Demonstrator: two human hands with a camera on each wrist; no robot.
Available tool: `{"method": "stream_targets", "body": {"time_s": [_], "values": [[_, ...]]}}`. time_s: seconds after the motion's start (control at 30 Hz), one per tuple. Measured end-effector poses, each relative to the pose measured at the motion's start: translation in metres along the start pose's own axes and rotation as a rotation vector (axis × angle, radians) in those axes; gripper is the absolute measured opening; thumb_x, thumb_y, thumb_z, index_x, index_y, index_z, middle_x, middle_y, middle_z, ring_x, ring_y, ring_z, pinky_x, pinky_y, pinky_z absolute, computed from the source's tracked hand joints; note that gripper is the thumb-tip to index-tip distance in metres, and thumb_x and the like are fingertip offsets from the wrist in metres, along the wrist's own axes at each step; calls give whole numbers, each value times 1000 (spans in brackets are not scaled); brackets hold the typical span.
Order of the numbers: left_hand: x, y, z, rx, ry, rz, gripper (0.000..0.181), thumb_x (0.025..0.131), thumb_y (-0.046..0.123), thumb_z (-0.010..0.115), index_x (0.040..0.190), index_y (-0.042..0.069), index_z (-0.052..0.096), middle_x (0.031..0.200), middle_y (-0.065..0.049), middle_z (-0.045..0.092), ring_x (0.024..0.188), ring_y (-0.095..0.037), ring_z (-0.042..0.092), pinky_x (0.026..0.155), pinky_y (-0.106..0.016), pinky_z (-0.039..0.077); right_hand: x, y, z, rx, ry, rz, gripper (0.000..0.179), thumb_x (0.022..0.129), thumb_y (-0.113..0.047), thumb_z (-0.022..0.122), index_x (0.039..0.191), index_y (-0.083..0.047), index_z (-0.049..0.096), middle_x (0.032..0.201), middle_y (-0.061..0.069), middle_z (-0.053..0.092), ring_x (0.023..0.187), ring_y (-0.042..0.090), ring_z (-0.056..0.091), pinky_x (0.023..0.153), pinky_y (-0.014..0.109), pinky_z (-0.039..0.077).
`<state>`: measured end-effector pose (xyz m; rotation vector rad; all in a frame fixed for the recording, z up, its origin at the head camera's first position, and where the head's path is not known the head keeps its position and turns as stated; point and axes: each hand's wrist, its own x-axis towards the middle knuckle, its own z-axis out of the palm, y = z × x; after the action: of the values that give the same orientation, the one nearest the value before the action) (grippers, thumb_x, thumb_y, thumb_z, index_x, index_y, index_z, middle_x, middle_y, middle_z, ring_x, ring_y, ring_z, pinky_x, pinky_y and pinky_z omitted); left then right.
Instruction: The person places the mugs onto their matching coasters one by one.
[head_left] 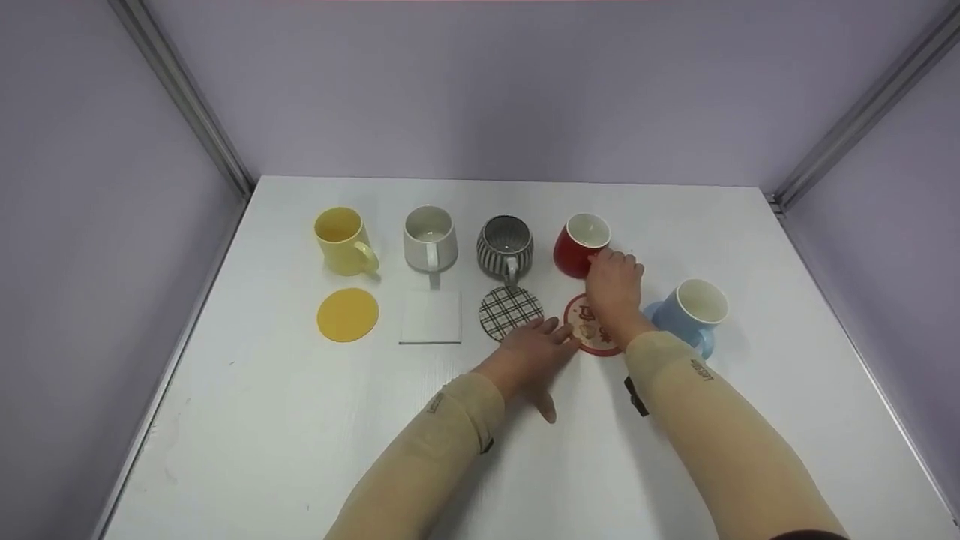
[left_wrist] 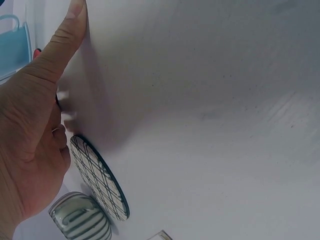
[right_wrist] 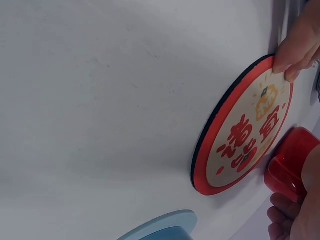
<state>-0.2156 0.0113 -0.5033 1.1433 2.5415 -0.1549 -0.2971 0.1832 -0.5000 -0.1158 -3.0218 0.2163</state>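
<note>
My right hand (head_left: 615, 285) holds the red mug (head_left: 573, 257) on its near right side, with the fingers curled at the handle, as the right wrist view shows. The mug stands upright just behind a round red-rimmed coaster (right_wrist: 245, 132) with printed characters. Fingertips of my left hand (head_left: 531, 355) touch the left edge of that coaster, fingers fairly straight and thumb spread away. Beneath and beside the left hand lies a round checked coaster (head_left: 506, 307), partly covered by it. A striped grey mug (head_left: 495, 256) stands behind the checked coaster.
At the left a yellow mug (head_left: 342, 251) stands behind a round yellow coaster (head_left: 347, 315). A white mug (head_left: 420, 246) is behind a square white coaster (head_left: 430, 316). Right of my right wrist, a light blue mug (head_left: 681, 316) sits on a blue coaster (right_wrist: 186, 218). Walls enclose the white table (head_left: 262, 427).
</note>
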Motion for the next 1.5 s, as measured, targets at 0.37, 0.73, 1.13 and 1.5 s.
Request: {"method": "stream_targets", "body": {"time_s": [0.37, 0.73, 1.13, 1.5], "values": [[-1, 5, 4, 18, -5, 16, 133, 66, 78, 87, 170, 24, 25, 176, 2, 20, 162, -23, 18, 131, -37, 16, -4, 2, 8, -52, -3, -4, 44, 118, -24, 34, 127, 14, 54, 113, 30, 64, 108, 44, 59, 100, 58, 51], [-5, 4, 1, 10, 19, 24, 131, 67, 77, 88, 170, 23, 28, 176, 1, 22, 162, -24, 20, 131, -38, 18, -2, 2, 5, -28, -13, -2, 41, 118, -23, 34, 128, 13, 53, 112, 28, 64, 106, 43, 58, 102, 57, 48], [-2, 0, 0, -15, 25, 19, 134, 64, 75, 90, 170, 24, 27, 176, 0, 21, 162, -24, 18, 131, -38, 16, 2, -1, 1, 18, 12, -38, 41, 119, -23, 35, 128, 12, 54, 111, 27, 63, 106, 42, 57, 100, 56, 48], [-6, -2, -3, 2, 28, 27, 133, 66, 75, 89, 170, 22, 26, 176, -2, 22, 162, -26, 17, 131, -38, 16, 1, -1, -1, 29, 7, -44, 39, 118, -24, 37, 126, 11, 53, 109, 26, 63, 104, 40, 55, 101, 54, 47]]}}
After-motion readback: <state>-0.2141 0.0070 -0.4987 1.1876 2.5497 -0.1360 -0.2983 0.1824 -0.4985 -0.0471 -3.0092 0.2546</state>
